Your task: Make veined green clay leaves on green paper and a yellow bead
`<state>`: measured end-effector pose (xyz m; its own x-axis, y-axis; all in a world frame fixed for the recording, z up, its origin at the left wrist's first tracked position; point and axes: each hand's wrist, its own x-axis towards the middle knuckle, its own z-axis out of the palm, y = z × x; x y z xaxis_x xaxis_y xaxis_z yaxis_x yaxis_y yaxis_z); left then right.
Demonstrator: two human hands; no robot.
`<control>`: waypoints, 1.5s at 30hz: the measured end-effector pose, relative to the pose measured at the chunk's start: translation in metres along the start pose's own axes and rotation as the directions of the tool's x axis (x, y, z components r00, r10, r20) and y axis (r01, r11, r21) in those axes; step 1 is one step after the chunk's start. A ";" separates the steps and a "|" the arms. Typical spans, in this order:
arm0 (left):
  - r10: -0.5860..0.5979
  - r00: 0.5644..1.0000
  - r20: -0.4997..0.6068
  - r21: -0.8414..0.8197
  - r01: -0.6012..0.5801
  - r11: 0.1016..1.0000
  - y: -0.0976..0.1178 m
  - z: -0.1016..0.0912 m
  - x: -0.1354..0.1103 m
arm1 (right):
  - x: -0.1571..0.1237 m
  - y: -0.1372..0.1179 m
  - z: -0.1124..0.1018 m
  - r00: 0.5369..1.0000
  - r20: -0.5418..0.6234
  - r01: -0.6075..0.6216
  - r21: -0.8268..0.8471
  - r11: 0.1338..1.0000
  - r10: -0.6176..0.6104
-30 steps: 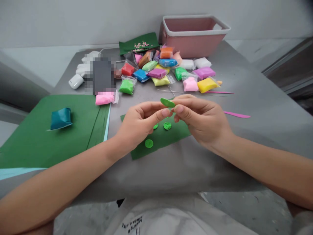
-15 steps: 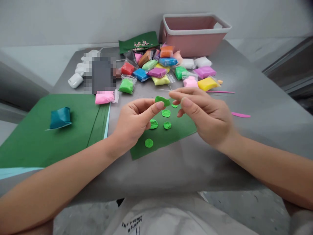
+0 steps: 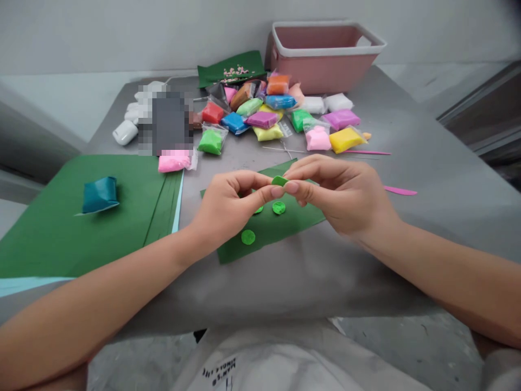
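Head view: looking down at a wide grey desk, carrying everything else.
Big green sheets: stacked on the left side, a blue-green pack on top.
Pink bin: at the back, white around the rim.
Heap of bright packs: all mixed up, past the hands, in front of the bin.
Small green sheet: flat on the desk, under the hands.
Right hand: thumb and pointing finger pinching the right end of a green piece.
Left hand: pinching the left end, thumb tip close by the other thumb tip.
Pink knife-shaped tool: lying to the right, beyond the right hand.
Green piece: up over the small green sheet, between both hands, neither one nearer; long way seeming to go left to right, but ends covered by fingers, so cannot be sure.
Green dots: lying on the small green sheet, one partly hidden by the left hand.
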<state>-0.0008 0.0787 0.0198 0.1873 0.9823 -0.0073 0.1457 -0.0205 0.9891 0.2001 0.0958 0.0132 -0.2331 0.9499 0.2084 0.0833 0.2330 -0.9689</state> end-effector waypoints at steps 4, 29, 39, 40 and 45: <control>-0.037 0.999 0.032 -0.050 0.039 0.998 0.000 0.001 0.001 | 0.002 -0.001 -0.001 0.999 -0.036 -0.028 0.014 1.000 0.029; 0.076 0.997 0.007 0.073 -0.076 0.994 -0.002 0.003 -0.002 | 0.004 -0.004 0.000 0.980 -0.017 -0.194 0.125 0.973 0.198; 0.044 0.998 0.041 0.154 -0.050 0.987 0.001 0.003 -0.001 | 0.006 -0.001 -0.003 0.993 0.064 -0.096 -0.010 0.995 0.096; 0.018 0.999 0.043 0.130 -0.024 0.991 0.000 0.003 -0.001 | 0.006 -0.001 -0.003 0.993 0.053 -0.102 -0.007 0.995 0.102; -0.048 0.999 0.020 0.032 0.047 0.998 -0.002 0.004 0.000 | 0.004 0.001 0.000 0.993 0.000 -0.115 0.017 0.993 0.115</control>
<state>0.0025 0.0785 0.0172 0.1993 0.9783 -0.0573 0.1851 0.0198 0.9825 0.1991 0.1000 0.0135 -0.2218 0.9704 0.0952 0.0934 0.1183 -0.9886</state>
